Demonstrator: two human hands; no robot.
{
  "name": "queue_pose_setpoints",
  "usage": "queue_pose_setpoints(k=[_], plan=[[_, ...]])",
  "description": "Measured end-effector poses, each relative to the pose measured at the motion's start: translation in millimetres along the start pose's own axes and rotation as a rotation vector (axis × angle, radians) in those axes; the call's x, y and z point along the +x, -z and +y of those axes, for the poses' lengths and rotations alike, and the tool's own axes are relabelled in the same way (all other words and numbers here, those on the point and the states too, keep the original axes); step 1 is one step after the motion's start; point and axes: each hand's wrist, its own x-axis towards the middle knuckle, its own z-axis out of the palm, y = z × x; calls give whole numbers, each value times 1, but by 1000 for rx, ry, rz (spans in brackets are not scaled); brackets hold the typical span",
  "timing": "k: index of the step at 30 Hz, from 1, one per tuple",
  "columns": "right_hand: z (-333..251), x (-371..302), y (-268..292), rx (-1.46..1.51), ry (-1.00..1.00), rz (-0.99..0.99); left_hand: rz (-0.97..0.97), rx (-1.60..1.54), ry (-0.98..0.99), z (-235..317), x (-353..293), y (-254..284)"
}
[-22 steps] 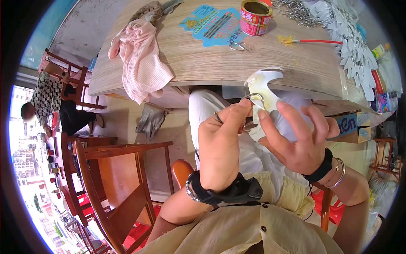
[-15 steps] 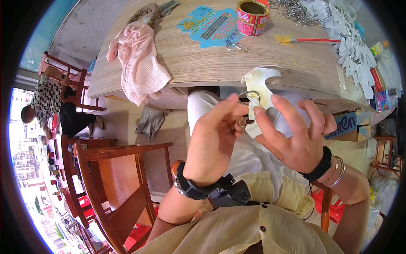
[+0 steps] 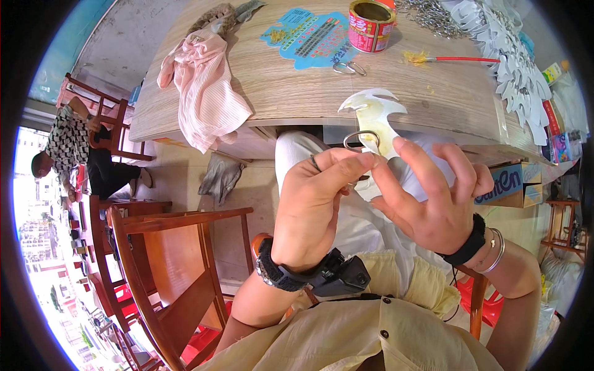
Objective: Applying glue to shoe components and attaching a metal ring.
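Observation:
Above my lap, just in front of the table edge, a thin white piece with curved, pointed horns [image 3: 378,116] is between my hands, smeared with yellowish stuff in its middle. A silvery metal ring [image 3: 361,133] passes by the smeared part; whether it goes through the piece I cannot tell. My left hand [image 3: 312,201] is closed, its thumb pressed toward the ring's near end and the right fingertips. On the near right side of the piece, my right hand [image 3: 427,195] pinches its edge, other fingers bent and raised. The piece's lower end is hidden by my fingers.
On the wooden table [image 3: 291,93] lie a pink cloth [image 3: 207,93], a blue card [image 3: 315,43], an open red tin [image 3: 370,28], loose rings [image 3: 349,68], a red-handled brush [image 3: 461,59] and many white pieces [image 3: 523,93]. A wooden chair [image 3: 176,260] stands left; a person [image 3: 71,139] sits beyond.
My left thumb has moved right, to the right fingertips. The white piece has turned, and its far horns show more broadly. My right hand has barely moved.

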Motion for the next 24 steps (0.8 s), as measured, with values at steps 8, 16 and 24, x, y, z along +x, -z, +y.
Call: queue_pose_setpoints(k=[8, 16, 24], plan=[[-2, 2, 1, 44, 5, 11, -4, -57, -57, -1, -2, 0], [-4, 1, 13, 192, -34, -99, 2, -21, -162, 1, -4, -2], [19, 10, 42, 920, -290, -68, 98, 156, -286, -3, -13, -16]])
